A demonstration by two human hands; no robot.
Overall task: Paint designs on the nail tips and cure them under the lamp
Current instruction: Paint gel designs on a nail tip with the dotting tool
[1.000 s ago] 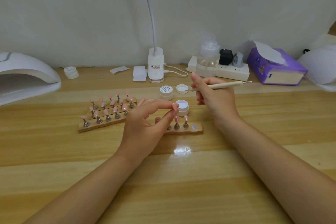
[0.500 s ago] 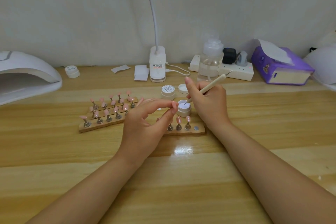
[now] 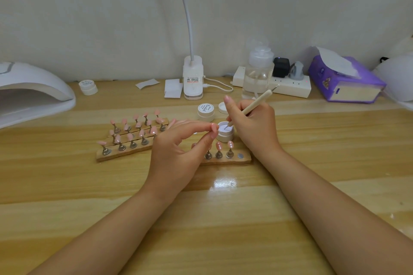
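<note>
My right hand (image 3: 252,125) grips a cream dotting pen (image 3: 254,105), and its tip dips into an open white paint jar (image 3: 225,134). My left hand (image 3: 176,152) pinches a small pink nail tip (image 3: 214,128) between thumb and forefinger, just left of the jar. A wooden holder strip (image 3: 223,159) in front of the jar carries three pink tips on metal stands. Left of it, more wooden strips (image 3: 131,138) hold several pink tips. The white curing lamp (image 3: 33,94) sits at the far left.
A closed white jar (image 3: 206,112) and a loose lid (image 3: 223,107) lie behind the open jar. Along the wall stand a desk lamp base (image 3: 193,78), a clear pump bottle (image 3: 258,71), a power strip (image 3: 288,85), a purple tissue box (image 3: 344,82) and another small jar (image 3: 88,87).
My right hand swung the pen from lying sideways to pointing down, and its tip went into the open jar. My left hand kept its pinch in place.
</note>
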